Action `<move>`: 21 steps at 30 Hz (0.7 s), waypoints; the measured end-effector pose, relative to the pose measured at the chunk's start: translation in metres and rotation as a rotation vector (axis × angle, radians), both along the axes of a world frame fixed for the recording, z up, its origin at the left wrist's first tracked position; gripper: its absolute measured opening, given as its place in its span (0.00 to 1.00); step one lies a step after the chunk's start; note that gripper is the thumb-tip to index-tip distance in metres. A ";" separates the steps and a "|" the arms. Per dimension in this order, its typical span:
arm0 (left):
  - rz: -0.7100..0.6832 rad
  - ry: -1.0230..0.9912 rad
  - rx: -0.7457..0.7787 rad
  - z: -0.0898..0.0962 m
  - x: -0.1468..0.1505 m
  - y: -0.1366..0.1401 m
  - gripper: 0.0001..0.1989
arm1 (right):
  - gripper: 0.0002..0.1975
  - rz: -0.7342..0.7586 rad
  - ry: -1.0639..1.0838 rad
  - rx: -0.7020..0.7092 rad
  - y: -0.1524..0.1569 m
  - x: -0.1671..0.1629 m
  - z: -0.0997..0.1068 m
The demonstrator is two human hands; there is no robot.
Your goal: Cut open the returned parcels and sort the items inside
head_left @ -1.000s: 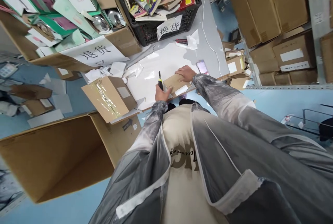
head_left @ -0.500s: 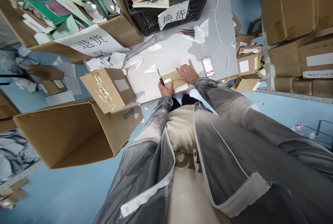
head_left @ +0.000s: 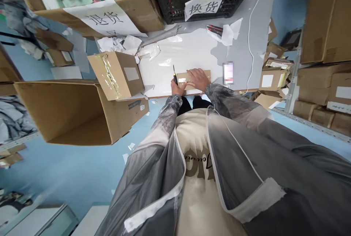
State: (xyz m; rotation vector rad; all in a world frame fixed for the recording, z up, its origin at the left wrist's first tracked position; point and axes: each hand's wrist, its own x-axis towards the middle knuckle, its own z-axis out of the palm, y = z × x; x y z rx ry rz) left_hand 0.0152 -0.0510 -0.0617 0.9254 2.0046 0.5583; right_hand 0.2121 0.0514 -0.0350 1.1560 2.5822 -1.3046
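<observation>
A small flat cardboard box point(head_left: 207, 74) with a white label lies at the near edge of the white table. My left hand point(head_left: 177, 88) is closed around the black-and-yellow handle of a utility knife point(head_left: 175, 77), its thin dark blade pointing away from me. That hand is at the box's left end, its thumb by the label. Over the middle of the box, my right hand point(head_left: 199, 79) has its fingers bent across the top and its thumb near my left hand. It covers much of the box.
A taped carton point(head_left: 109, 77) stands left, above a large open carton point(head_left: 74, 115). Behind are a carton of goods point(head_left: 142, 7) and a black crate point(head_left: 172, 9) of books. A phone point(head_left: 228, 73), white cable point(head_left: 249, 49) and paper scraps point(head_left: 229, 33) lie right.
My right hand has slid left along the box toward my left hand, its fingers now more bent. The knife blade points more straight away. The whole view has shifted, showing more floor.
</observation>
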 end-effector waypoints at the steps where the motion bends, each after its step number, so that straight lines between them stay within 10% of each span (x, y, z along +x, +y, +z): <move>1: 0.061 -0.032 -0.034 0.003 -0.002 -0.003 0.41 | 0.50 0.003 -0.023 0.008 0.003 0.000 -0.001; 6: 0.321 -0.161 -0.110 0.036 -0.013 -0.034 0.39 | 0.48 0.075 -0.123 0.129 0.011 -0.001 -0.004; 12: 0.083 0.011 -0.119 0.077 -0.009 -0.067 0.39 | 0.47 0.132 -0.117 0.258 0.006 0.003 0.003; 21: -0.070 0.204 -0.305 0.097 0.012 -0.041 0.34 | 0.47 0.033 -0.162 0.242 0.013 0.006 -0.011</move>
